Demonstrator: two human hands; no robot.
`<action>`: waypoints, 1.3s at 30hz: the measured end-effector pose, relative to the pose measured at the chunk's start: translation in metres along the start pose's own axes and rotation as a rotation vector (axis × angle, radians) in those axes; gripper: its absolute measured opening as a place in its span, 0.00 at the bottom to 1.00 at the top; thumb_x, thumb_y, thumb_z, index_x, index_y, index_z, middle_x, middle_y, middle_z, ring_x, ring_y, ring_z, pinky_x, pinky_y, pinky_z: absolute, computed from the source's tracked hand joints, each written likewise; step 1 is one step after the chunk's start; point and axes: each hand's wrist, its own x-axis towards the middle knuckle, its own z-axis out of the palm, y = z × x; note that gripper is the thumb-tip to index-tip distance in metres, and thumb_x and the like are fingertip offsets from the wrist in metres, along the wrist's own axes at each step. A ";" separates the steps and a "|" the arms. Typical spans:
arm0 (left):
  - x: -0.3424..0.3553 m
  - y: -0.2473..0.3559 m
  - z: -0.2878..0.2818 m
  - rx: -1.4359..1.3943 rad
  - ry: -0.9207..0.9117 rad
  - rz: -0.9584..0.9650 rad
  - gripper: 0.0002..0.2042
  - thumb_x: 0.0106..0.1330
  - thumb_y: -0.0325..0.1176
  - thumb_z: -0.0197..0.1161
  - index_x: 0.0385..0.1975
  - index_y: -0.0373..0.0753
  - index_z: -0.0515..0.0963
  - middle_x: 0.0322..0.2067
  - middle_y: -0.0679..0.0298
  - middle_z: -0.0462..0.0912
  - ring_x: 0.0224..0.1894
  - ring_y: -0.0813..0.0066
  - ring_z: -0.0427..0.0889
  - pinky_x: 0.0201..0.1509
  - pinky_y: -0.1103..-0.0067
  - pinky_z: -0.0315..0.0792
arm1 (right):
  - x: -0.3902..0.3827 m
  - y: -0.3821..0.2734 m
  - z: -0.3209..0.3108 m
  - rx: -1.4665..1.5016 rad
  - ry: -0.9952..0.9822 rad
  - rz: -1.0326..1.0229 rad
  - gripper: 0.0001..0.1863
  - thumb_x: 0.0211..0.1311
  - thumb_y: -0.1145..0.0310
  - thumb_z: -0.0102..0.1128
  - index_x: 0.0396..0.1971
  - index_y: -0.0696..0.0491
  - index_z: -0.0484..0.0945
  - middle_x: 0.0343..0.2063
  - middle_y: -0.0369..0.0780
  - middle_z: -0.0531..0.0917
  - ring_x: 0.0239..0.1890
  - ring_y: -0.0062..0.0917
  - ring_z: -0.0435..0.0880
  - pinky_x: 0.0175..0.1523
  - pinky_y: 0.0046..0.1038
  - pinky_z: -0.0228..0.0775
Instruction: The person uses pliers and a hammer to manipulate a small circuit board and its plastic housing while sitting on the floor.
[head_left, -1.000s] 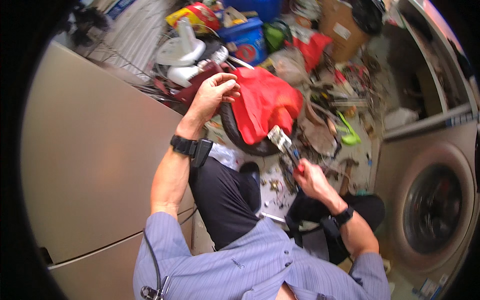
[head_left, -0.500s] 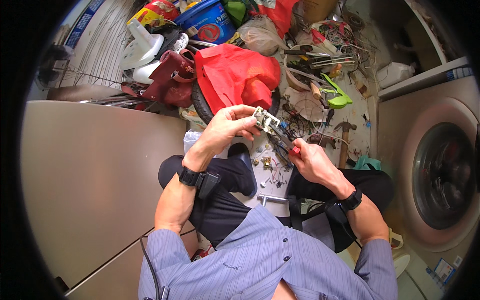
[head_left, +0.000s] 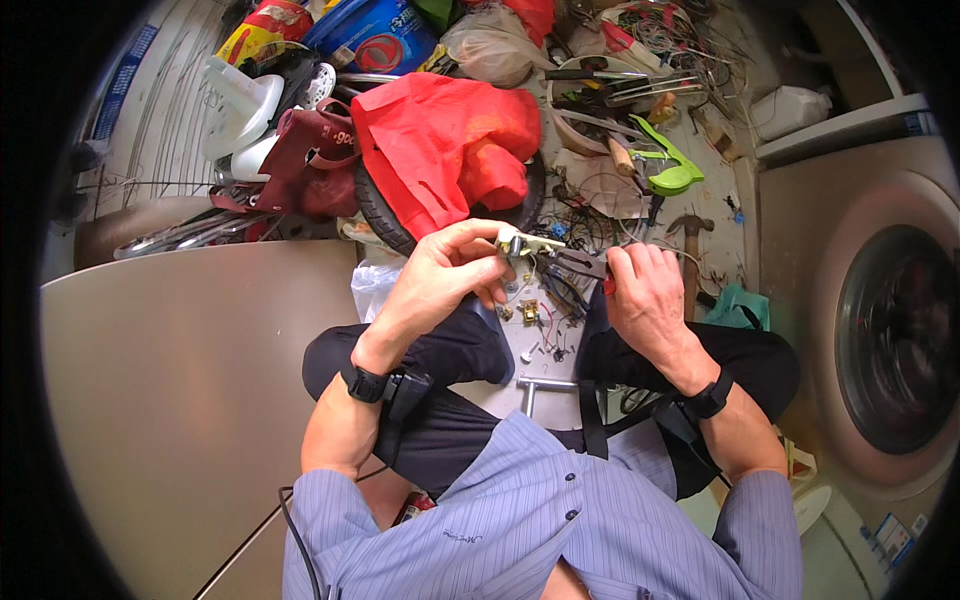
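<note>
My left hand pinches a small pale electronic part in front of my chest. My right hand is closed around red-handled pliers, whose dark jaws point left at the part, close against it; whether they grip it I cannot tell. Below them on the floor between my legs lie small components, wires, screws and a second dark tool. A T-shaped metal tool lies nearer to me.
A red bag sits on a tyre, among heaped bags, a blue bucket and cables. A hammer and green tool lie right. A metallic cabinet flanks me left, a washing machine right.
A second ago my left hand was raised apart from the tool; it has since come down and taken hold of the part. My right hand has risen and turned palm-down, the pliers nearer level.
</note>
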 end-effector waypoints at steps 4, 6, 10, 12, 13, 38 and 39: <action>-0.005 0.003 0.013 -0.140 -0.083 0.074 0.18 0.67 0.22 0.62 0.56 0.35 0.75 0.41 0.61 0.84 0.41 0.74 0.86 0.40 0.79 0.81 | 0.007 0.004 -0.005 -0.101 0.113 0.009 0.15 0.46 0.73 0.63 0.38 0.50 0.76 0.29 0.36 0.72 0.35 0.30 0.75 0.41 0.33 0.59; -0.003 -0.005 0.010 -0.125 -0.083 0.097 0.18 0.67 0.23 0.63 0.56 0.35 0.75 0.41 0.62 0.84 0.41 0.75 0.85 0.41 0.79 0.81 | 0.007 0.005 -0.005 -0.111 0.117 0.017 0.16 0.45 0.73 0.64 0.38 0.49 0.77 0.30 0.35 0.72 0.36 0.28 0.75 0.42 0.32 0.58; -0.007 -0.010 0.010 -0.040 -0.053 0.099 0.18 0.67 0.23 0.63 0.56 0.34 0.74 0.43 0.58 0.84 0.43 0.70 0.86 0.44 0.78 0.81 | 0.007 0.006 -0.003 -0.080 0.155 0.022 0.20 0.40 0.76 0.66 0.39 0.50 0.77 0.33 0.36 0.74 0.39 0.30 0.75 0.43 0.34 0.59; -0.007 -0.012 0.013 -0.051 -0.056 0.094 0.20 0.66 0.24 0.64 0.58 0.34 0.73 0.46 0.58 0.83 0.45 0.70 0.85 0.47 0.78 0.80 | 0.006 0.008 -0.003 -0.068 0.142 0.023 0.24 0.37 0.78 0.66 0.41 0.51 0.77 0.35 0.38 0.75 0.40 0.32 0.76 0.44 0.35 0.60; -0.009 -0.011 0.015 -0.095 -0.059 0.087 0.21 0.66 0.24 0.64 0.59 0.34 0.72 0.48 0.58 0.82 0.47 0.69 0.85 0.48 0.77 0.80 | 0.007 0.008 -0.003 -0.064 0.146 0.024 0.24 0.36 0.78 0.66 0.40 0.51 0.77 0.35 0.38 0.75 0.40 0.32 0.76 0.45 0.34 0.59; -0.005 -0.014 0.020 0.156 0.015 0.387 0.05 0.68 0.25 0.61 0.41 0.33 0.81 0.43 0.61 0.76 0.35 0.81 0.78 0.37 0.84 0.72 | -0.003 0.003 0.010 -0.034 -0.015 -0.031 0.09 0.44 0.72 0.63 0.27 0.49 0.72 0.26 0.37 0.71 0.32 0.30 0.74 0.41 0.34 0.58; -0.004 -0.015 0.020 0.133 0.008 0.390 0.05 0.69 0.25 0.61 0.40 0.33 0.80 0.42 0.60 0.76 0.36 0.79 0.78 0.38 0.83 0.74 | -0.003 0.001 0.009 -0.023 -0.038 -0.030 0.09 0.44 0.72 0.63 0.26 0.49 0.72 0.26 0.37 0.71 0.32 0.30 0.74 0.41 0.34 0.58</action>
